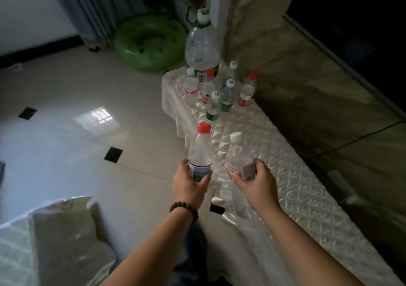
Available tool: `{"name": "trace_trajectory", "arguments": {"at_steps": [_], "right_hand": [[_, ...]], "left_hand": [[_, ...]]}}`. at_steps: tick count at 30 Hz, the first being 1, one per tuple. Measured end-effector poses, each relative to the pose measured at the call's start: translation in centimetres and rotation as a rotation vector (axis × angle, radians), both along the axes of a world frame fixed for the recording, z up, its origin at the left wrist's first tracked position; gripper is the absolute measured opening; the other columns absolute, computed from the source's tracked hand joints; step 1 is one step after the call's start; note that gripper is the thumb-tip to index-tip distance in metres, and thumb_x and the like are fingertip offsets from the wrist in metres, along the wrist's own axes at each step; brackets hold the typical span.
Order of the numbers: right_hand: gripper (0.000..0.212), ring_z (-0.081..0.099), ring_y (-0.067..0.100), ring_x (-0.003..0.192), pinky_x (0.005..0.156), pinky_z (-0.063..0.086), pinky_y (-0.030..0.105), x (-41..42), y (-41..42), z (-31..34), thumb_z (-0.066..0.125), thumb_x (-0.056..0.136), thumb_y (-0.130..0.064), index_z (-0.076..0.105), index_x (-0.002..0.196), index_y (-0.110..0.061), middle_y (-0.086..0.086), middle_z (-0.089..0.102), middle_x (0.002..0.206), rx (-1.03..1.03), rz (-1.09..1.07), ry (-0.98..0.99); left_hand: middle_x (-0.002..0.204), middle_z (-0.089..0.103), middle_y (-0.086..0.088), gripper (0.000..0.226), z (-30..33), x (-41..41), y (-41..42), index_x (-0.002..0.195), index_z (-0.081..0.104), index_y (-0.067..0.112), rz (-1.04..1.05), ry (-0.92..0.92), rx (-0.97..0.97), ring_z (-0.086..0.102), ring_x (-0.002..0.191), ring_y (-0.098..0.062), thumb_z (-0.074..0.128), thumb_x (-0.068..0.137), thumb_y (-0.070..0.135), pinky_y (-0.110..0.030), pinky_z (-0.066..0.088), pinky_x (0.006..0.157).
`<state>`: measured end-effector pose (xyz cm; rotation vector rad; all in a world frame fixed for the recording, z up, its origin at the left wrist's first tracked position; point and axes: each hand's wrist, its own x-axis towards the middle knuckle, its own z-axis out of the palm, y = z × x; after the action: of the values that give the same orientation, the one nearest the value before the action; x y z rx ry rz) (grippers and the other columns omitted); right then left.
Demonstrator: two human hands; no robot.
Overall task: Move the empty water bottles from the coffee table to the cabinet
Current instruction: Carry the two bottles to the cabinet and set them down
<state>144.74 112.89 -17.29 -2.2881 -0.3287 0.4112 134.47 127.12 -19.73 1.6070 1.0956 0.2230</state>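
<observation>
My left hand [190, 181] grips an empty clear bottle with a red cap [200, 147], held upright. My right hand [257, 183] grips a second empty clear bottle with a white cap [237, 154], tilted slightly left. Both bottles hover over the near-left edge of the long cabinet covered with a quilted white satin cloth [292, 189]. At the cabinet's far end stand several small empty bottles [220, 94] with red, white and green caps, and a large clear jug [202, 44] with a green handle.
A green inflatable ring [150, 42] lies on the tiled floor beyond the cabinet, beside grey curtains [96, 6]. A marble wall [307, 77] runs along the cabinet's right side. White-covered furniture [50, 237] sits at lower left. Pale floor tiles [77, 143] fill the left.
</observation>
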Motion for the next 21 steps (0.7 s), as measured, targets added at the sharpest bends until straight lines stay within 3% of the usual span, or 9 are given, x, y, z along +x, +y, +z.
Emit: {"name": "trace_trajectory", "arguments": {"at_steps": [3,8,12,15,18,21], "right_hand": [[0.041,0.059,0.016,0.088,0.066,0.044,0.024,3.2,1.7,-0.8,0.075,0.074,-0.040,0.057,0.106,-0.023,0.000,0.062,0.100,-0.008,-0.093,0.021],[0.039,0.057,0.014,0.085,0.061,0.036,0.012,8.4,3.5,-1.5,0.078,0.073,-0.031,0.058,0.104,-0.020,-0.004,0.060,0.096,0.036,-0.276,0.049],[0.044,0.056,0.014,0.088,0.069,0.038,0.023,12.1,3.3,-2.4,0.080,0.072,-0.028,0.058,0.109,-0.018,-0.003,0.059,0.099,0.048,-0.374,0.087],[0.044,0.056,0.012,0.088,0.068,0.039,0.020,15.1,3.0,-3.4,0.080,0.072,-0.027,0.056,0.108,-0.020,-0.004,0.059,0.101,0.057,-0.388,0.101],[0.048,0.057,0.011,0.091,0.074,0.044,0.022,18.6,2.5,-5.1,0.081,0.072,-0.029,0.054,0.111,-0.020,-0.006,0.058,0.102,0.067,-0.378,0.120],[0.051,0.055,0.010,0.094,0.078,0.044,0.026,21.9,2.1,-6.9,0.081,0.072,-0.029,0.051,0.112,-0.021,-0.007,0.056,0.105,0.063,-0.357,0.117]], "left_hand": [[0.102,0.059,0.010,0.052,-1.3,3.5,2.4,0.103,0.037,0.044,-0.101,0.017,-0.003,0.062,0.092,-0.012,0.077,0.071,0.035,-0.041,0.057,0.079],[0.109,0.058,0.001,0.053,-2.9,9.3,6.6,0.108,0.038,0.034,-0.247,0.053,-0.003,0.062,0.090,-0.014,0.078,0.073,0.028,-0.039,0.059,0.072],[0.108,0.058,0.002,0.055,-3.8,13.6,8.5,0.110,0.039,0.027,-0.339,0.087,0.061,0.061,0.087,-0.015,0.079,0.072,0.028,-0.032,0.058,0.067],[0.113,0.057,0.001,0.069,-5.6,16.8,8.3,0.122,0.036,0.026,-0.382,0.115,0.052,0.059,0.094,-0.018,0.081,0.070,0.028,-0.026,0.054,0.068],[0.121,0.055,0.000,0.081,-8.3,20.0,7.4,0.129,0.034,0.031,-0.418,0.128,0.065,0.058,0.105,-0.023,0.083,0.065,0.032,-0.042,0.054,0.085],[0.123,0.055,-0.001,0.080,-10.8,23.1,6.2,0.130,0.039,0.028,-0.432,0.142,0.085,0.056,0.110,-0.024,0.082,0.063,0.034,-0.047,0.051,0.090]]}}
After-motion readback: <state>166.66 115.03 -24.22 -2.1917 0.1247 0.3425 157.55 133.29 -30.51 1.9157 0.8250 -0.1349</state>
